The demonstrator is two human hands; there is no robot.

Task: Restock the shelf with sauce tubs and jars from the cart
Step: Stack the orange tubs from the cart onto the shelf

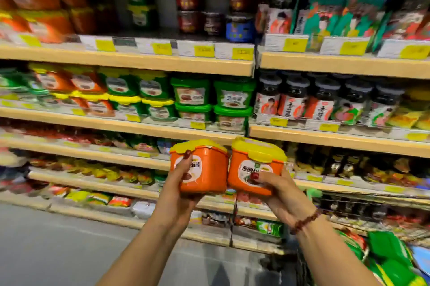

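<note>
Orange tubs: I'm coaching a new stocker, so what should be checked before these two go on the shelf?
1. Left hand grips the left tub: ok.
2. Right hand grips the right tub: ok.
3. Yellow lids on both tubs: ok.
4. Matching orange tubs located on the middle shelf: ok.
5. Free gap beside them: cannot tell, too blurred.

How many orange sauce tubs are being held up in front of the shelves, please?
2. The left tub sits in the left hand, the right tub in the right hand, side by side. A third hidden behind them seems unlikely.
</note>
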